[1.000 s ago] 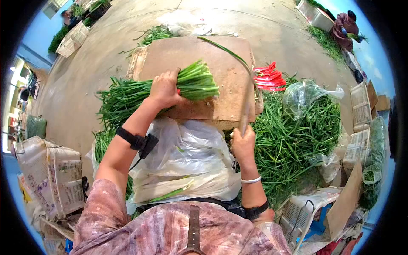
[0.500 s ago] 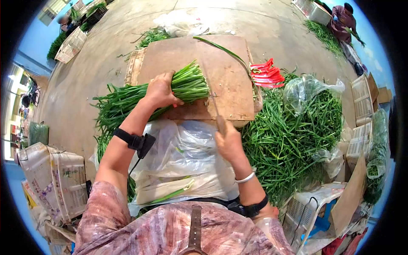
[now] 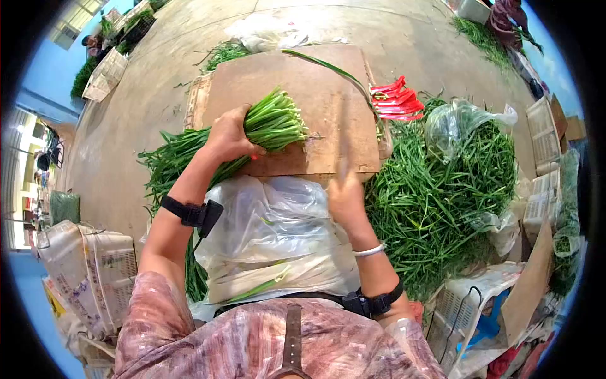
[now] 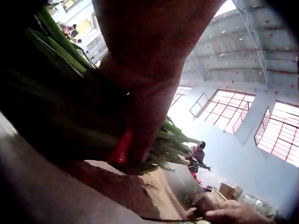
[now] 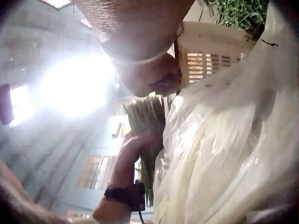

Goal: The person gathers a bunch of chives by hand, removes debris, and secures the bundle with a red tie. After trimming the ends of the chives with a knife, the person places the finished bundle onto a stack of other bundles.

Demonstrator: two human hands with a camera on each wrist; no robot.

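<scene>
My left hand (image 3: 228,136) grips a thick bunch of garlic chives (image 3: 276,120) from above, its pale stem ends facing right over the wooden board (image 3: 252,72). A bit of red tape (image 4: 122,147) shows by my fingers on the bunch. Long green leaves (image 3: 170,155) trail off the board's left side. My right hand (image 3: 347,202), at the board's front edge, holds a knife (image 3: 343,136) by its handle. The motion-blurred blade points away over the board, right of the stem ends and apart from them. In the left wrist view, the knife's handle (image 4: 204,203) sticks out of my right hand.
Red tape strips (image 3: 396,100) hang at the board's right edge, near one long loose leaf (image 3: 328,68). A big heap of loose chives (image 3: 442,196) lies to the right, partly under a clear plastic bag (image 3: 457,129). Plastic sheeting (image 3: 271,221) covers my lap. Crates (image 3: 95,271) stand at left.
The knife swung left to the stem ends, then back right, away from them. The bunch has shifted a little left, and its stem ends now look more even. My left hand has kept its grip.
</scene>
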